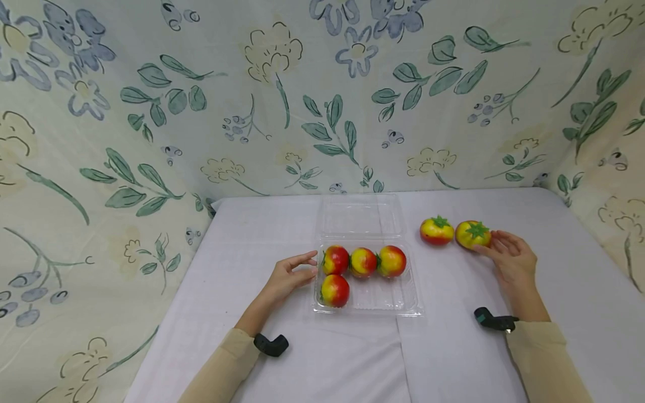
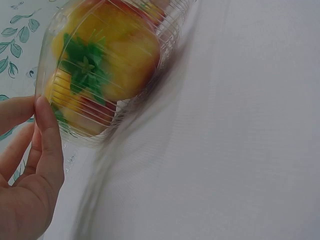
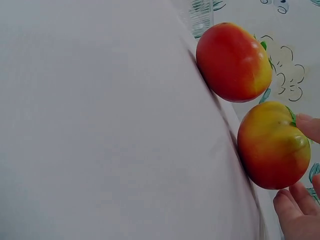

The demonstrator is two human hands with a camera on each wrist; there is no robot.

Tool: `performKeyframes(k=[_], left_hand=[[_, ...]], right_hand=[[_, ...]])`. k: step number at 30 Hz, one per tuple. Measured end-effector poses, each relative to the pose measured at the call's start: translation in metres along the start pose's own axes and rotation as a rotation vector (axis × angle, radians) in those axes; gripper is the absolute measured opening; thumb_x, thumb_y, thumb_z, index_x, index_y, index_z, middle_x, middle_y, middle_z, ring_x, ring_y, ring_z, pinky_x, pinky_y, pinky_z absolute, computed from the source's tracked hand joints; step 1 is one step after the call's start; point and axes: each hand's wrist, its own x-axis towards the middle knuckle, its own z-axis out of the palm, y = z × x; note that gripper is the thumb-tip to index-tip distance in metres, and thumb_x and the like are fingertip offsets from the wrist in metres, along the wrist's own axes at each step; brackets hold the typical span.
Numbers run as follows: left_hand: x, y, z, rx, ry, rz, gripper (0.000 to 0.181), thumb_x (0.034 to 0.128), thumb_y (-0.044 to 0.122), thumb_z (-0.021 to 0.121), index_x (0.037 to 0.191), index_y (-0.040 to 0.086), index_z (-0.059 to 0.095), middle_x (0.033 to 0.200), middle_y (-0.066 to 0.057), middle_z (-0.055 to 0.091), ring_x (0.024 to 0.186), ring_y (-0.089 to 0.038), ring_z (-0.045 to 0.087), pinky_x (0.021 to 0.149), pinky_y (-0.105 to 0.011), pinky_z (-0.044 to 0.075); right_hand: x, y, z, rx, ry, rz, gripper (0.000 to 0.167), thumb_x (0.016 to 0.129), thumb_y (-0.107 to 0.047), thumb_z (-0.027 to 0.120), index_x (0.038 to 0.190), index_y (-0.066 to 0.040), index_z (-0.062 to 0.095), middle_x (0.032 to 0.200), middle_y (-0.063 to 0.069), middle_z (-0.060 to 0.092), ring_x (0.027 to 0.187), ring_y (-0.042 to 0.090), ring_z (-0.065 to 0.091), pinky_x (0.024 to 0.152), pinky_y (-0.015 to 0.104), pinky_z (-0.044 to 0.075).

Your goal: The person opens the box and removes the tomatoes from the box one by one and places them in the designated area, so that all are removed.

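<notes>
Head view: left hand (image 1: 284,280) pinches container (image 1: 383,294), right hand (image 1: 515,262) curls round a fruit (image 1: 471,235)

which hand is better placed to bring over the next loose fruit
Right, I'd judge: the right hand is at the rightmost loose fruit, while the left hand pinches the left edge of the clear container.

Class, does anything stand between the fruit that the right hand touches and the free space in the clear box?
Partly. The other loose fruit sits just left of the touched fruit, toward the clear box; a path nearer the person would probably clear it. The box's rim must also be crossed; its lid is open.
</notes>
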Motion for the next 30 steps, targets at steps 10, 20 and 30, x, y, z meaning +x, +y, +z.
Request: performKeyframes(k=[10,20,30], left_hand=[[-0.010,0.015,0.004,0.002,-0.011,0.019,0.049,0.0956,0.006,0.066,0.142,-0.001,0.053,0.124,-0.021,0.057,0.097,-0.016,0.065,0.089,-0.031,0.056],[0.001,-0.004,0.000,0.004,0.004,0.021,0.048,0.0951,0.010,0.069,0.142,0.007,0.057,0.128,-0.022,0.056,0.096,-0.016,0.066,0.088,-0.029,0.056],[0.000,-0.003,0.000,0.022,0.013,0.025,0.048,0.0941,0.012,0.070,0.140,0.010,0.059,0.127,-0.020,0.057,0.098,-0.017,0.065,0.089,-0.029,0.056]], right_hand=[[-0.011,-0.015,0.001,-0.032,-0.031,-0.079,0.068,0.069,0.018,0.082,0.128,-0.005,0.059,0.118,-0.001,0.064,0.123,0.017,0.052,0.085,0.014,0.050],[-0.028,-0.025,0.004,0.018,-0.120,-0.130,0.057,0.074,0.020,0.077,0.124,-0.002,0.060,0.116,0.000,0.065,0.107,0.008,0.061,0.089,0.017,0.047],[-0.042,-0.027,0.008,0.034,-0.236,-0.189,0.056,0.075,0.024,0.073,0.123,0.001,0.058,0.115,0.003,0.068,0.111,0.013,0.063,0.091,0.019,0.048]])
